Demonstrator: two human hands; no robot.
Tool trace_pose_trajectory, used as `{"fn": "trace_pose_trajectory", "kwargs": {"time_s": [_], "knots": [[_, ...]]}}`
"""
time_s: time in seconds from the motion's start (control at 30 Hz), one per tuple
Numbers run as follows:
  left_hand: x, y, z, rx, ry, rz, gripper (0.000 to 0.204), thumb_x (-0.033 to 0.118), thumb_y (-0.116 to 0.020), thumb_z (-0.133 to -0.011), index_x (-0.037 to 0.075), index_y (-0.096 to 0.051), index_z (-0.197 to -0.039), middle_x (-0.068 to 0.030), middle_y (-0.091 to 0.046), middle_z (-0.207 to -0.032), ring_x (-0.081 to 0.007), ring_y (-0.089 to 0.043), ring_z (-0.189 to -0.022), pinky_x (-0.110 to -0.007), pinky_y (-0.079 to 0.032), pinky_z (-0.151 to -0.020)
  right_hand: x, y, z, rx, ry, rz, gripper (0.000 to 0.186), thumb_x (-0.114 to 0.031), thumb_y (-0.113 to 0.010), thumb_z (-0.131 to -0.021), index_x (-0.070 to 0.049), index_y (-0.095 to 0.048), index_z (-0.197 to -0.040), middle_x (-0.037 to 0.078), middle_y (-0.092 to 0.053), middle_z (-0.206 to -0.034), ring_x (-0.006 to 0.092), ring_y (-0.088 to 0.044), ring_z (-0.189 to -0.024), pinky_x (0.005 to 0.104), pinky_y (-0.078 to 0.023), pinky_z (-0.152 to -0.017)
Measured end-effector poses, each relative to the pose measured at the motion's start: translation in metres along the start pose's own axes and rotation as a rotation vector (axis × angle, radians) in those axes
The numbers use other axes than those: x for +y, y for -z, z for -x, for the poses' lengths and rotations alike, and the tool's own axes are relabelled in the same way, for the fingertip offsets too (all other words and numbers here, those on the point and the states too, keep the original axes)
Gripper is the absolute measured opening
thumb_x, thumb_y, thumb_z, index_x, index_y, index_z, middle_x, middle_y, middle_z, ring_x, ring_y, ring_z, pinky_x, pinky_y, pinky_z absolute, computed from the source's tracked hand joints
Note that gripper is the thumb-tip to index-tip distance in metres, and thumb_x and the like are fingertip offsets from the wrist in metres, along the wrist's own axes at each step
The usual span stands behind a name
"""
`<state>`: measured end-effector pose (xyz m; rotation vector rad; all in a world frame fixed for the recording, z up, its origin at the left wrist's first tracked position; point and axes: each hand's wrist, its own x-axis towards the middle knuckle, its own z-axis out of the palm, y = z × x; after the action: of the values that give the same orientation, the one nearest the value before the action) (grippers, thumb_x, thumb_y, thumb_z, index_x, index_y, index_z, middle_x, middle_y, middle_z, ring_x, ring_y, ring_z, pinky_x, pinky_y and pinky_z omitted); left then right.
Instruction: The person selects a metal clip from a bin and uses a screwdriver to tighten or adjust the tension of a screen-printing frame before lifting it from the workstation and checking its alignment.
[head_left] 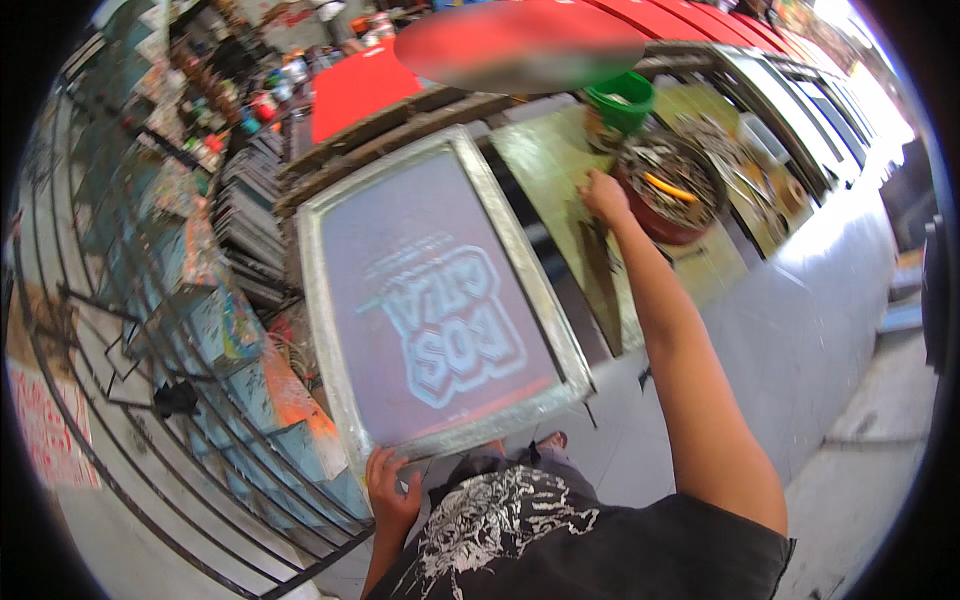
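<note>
A silver-framed printing screen with mirrored pale lettering lies at a slant in the middle. My left hand grips its lower left edge. My right hand reaches onto the yellowish board, just left of a round brown tub full of metal bits with a yellow-handled thing on top. My right fingers are curled by a dark, long object lying under them; what they hold, if anything, is too small to make out.
A green bucket, loose tools and a clear container stand right. Left are a black railing, paint-spattered steps and stacked frames. Red panels are behind. Tiled floor shows below.
</note>
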<state>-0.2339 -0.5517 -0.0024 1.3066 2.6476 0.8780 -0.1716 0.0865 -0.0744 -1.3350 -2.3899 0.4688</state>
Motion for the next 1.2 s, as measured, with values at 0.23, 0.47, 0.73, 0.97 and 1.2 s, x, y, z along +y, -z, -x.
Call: {"fn": "trace_pose_trajectory", "kwargs": {"time_s": [0.23,0.47,0.73,0.97,1.2], "knots": [[-0.051,0.014,0.093,0.078,0.369,-0.077,0.029,0.008,-0.071,-0.074,0.004,-0.060,-0.100,-0.0175,-0.055,-0.117,-0.0407,-0.045,-0.122,-0.050,-0.035,-0.103,0.005,-0.036,-0.045,0.041,-0.156,0.163,0.032,-0.030,-0.060,-0.086,-0.003,-0.059,-0.104,0.024,-0.064,-0.108,0.0397,-0.061,-0.103,0.0500,-0.050,-0.084],[0.010,0.068,0.033,0.331,0.284,0.209,0.030,0.008,-0.073,-0.074,0.004,-0.059,-0.100,-0.0147,-0.061,-0.105,-0.0368,-0.056,-0.109,-0.048,-0.040,-0.100,-0.021,-0.037,-0.046,0.122,-0.189,0.066,0.032,-0.017,-0.051,-0.088,-0.006,-0.059,-0.117,0.022,-0.064,-0.113,0.0375,-0.062,-0.101,0.0469,-0.051,-0.083],[0.143,0.201,-0.029,0.633,-1.000,0.983,0.026,0.017,-0.073,-0.080,0.014,-0.056,-0.100,0.0017,-0.052,-0.096,-0.0115,-0.053,-0.087,-0.029,-0.047,-0.077,-0.086,0.102,0.059,0.071,0.111,-0.862,0.019,-0.015,-0.060,-0.091,-0.001,-0.066,-0.101,0.003,-0.062,-0.080,0.0105,-0.055,-0.070,0.0255,-0.043,-0.063],[0.154,0.239,-0.064,0.156,-1.450,1.310,0.026,-0.006,-0.059,-0.083,0.017,-0.057,-0.096,0.0066,-0.056,-0.102,-0.0085,-0.057,-0.094,-0.030,-0.050,-0.082,-0.104,0.172,0.301,0.157,-0.042,-1.069,0.011,-0.010,-0.058,-0.088,-0.001,-0.059,-0.092,0.001,-0.054,-0.078,0.0085,-0.048,-0.071,0.0218,-0.035,-0.064],[0.083,0.281,-0.066,0.440,-1.683,1.323,0.028,-0.005,-0.062,-0.081,0.017,-0.056,-0.097,0.0076,-0.056,-0.100,-0.0096,-0.057,-0.093,-0.029,-0.049,-0.080,-0.150,0.080,0.521,0.235,-0.505,-1.488,0.006,-0.004,-0.057,-0.088,-0.002,-0.057,-0.093,0.004,-0.058,-0.080,0.0121,-0.054,-0.070,0.0241,-0.044,-0.065]]}}
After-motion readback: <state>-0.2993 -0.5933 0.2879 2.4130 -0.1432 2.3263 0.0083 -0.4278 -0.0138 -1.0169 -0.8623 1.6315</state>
